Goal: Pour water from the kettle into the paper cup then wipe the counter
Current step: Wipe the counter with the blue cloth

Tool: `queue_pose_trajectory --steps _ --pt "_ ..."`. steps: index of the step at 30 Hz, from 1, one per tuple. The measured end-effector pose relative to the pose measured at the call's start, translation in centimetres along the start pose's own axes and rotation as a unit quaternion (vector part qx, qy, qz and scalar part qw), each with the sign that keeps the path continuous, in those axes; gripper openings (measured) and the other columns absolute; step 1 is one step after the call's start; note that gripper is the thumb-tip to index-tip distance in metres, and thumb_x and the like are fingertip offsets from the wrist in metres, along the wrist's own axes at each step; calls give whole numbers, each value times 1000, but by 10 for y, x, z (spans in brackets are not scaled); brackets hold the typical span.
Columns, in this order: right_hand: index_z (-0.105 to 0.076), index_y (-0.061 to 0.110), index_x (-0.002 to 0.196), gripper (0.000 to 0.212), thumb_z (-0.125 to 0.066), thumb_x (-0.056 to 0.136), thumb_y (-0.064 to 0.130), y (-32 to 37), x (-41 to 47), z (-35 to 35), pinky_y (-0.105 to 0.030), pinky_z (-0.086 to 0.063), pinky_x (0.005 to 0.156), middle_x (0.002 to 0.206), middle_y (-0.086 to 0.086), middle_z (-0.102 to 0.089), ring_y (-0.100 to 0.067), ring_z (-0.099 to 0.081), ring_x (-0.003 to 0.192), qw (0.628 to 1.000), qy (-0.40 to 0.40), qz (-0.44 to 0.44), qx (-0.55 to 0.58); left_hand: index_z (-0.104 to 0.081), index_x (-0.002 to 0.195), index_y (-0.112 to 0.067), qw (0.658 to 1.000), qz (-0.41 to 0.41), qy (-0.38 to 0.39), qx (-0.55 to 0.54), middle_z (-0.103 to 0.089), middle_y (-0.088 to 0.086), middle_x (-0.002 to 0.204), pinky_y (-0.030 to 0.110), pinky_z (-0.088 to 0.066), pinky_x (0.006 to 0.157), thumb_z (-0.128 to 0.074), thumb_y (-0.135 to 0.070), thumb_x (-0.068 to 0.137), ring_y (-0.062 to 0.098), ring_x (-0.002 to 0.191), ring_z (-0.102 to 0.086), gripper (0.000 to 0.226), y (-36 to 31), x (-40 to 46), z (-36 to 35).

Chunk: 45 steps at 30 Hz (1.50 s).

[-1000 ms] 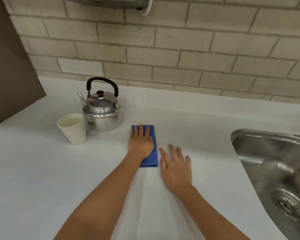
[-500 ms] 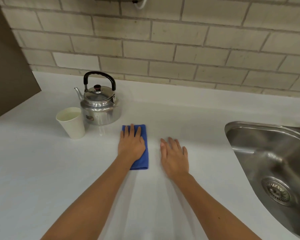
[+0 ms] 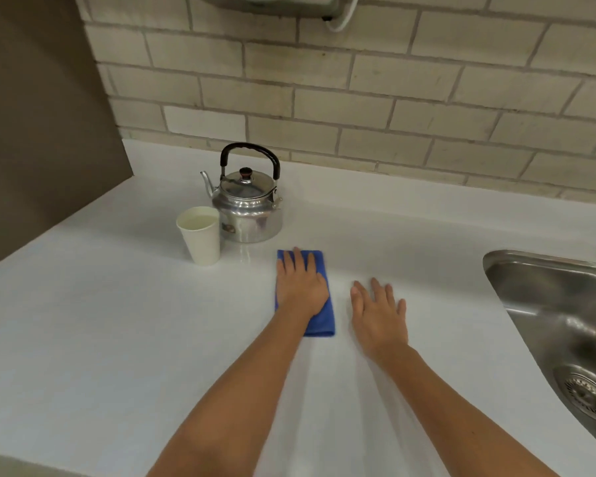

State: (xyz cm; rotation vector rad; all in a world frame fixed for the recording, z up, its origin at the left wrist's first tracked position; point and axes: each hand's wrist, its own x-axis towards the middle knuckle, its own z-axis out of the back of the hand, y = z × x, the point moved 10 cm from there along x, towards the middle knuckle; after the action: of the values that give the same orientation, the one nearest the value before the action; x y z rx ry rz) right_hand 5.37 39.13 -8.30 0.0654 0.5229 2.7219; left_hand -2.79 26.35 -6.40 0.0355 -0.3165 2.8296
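The left hand [image 3: 300, 287] lies flat, fingers stretched out, pressing on the blue cloth [image 3: 319, 315] on the white tabletop [image 3: 100, 321]. The right hand [image 3: 379, 315] lies flat beside it, holding nothing. The kettle [image 3: 248, 208] stands behind the cloth, with the paper cup [image 3: 200, 235] of water touching it.

Beige brick wall [image 3: 358, 98] (grey mortar), steel sink [image 3: 565, 339]
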Motion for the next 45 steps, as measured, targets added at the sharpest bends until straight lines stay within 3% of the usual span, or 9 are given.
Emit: queue_pose_trajectory --steps 6,13,20,23,27,31,35,40,45 --pt "-30 26 141 46 -14 99 38 13 -9 8 -50 -7 116 155 -5 -22 -26 -9 143 999 -16 -26 16 -8 147 -15 996 -58 8 -63 -2 12 159 38 5 119 -17 -34 96 27 146 2 55 13 -63 -11" --pt "-22 31 144 46 -14 99 40 113 -34 -31 -50 -3 117 158 0 -12 -25 -2 145 993 38 103 -41 -11 147 -18 996 74 -27 -52 -5 9 159 37 -1 120 -23 -34 97 25 147 -2 54 165 -114 29" --pt "-24 34 143 45 -18 99 40 120 -38 -42 -53 -1 116 158 0 -13 -26 -3 145 994 34 92 -41 -6 147 -13 999 41 -7 -35 -2 13 159 41 3 119 -19 -32 97 29 146 0 55 103 -100 20" --pt "-24 33 143 46 -16 98 40 125 -35 -45 -56 -1 115 157 -1 -13 -29 -2 144 996 30 65 -44 -10 147 -17 998 31 -4 -56 -5 9 159 38 0 120 -21 -34 96 25 147 -2 55 125 -117 22" --pt "-23 29 143 48 -16 97 40 138 -33 -48 -59 -3 114 156 -3 -13 -36 -2 142 997 23 41 -61 -23 145 -14 992 103 -55 -44 -15 13 157 39 -8 118 -31 -31 95 28 145 -13 53 225 -132 51" --pt "-23 29 143 49 -15 97 41 138 -28 -50 -57 -4 114 156 -2 -13 -35 -3 142 997 15 39 -58 -18 146 -13 978 204 -30 -30 -12 17 157 45 -9 119 -25 -31 96 33 144 -10 54 338 -112 73" --pt "-21 30 144 49 -15 97 42 135 -23 -54 -57 -3 114 157 -1 -12 -35 -1 142 997 6 30 -65 -10 147 -10 966 258 -15 1 -5 20 157 48 -3 119 -19 -33 96 38 144 -4 56 340 -79 70" --pt "-21 29 144 49 -17 97 42 148 -7 -57 -57 -2 114 157 -3 -11 -35 0 143 999 1 2 -49 -6 148 -12 990 139 -7 0 -3 20 157 45 -1 118 -19 -40 96 37 145 -2 60 275 -65 48" --pt "-27 30 140 45 -19 97 39 157 15 -53 -58 -8 112 153 -3 -19 -31 -8 140 998 -23 -14 -55 -7 148 -12 989 144 -11 1 -5 19 157 45 -5 119 -20 -39 97 36 145 -3 59 355 -51 66"
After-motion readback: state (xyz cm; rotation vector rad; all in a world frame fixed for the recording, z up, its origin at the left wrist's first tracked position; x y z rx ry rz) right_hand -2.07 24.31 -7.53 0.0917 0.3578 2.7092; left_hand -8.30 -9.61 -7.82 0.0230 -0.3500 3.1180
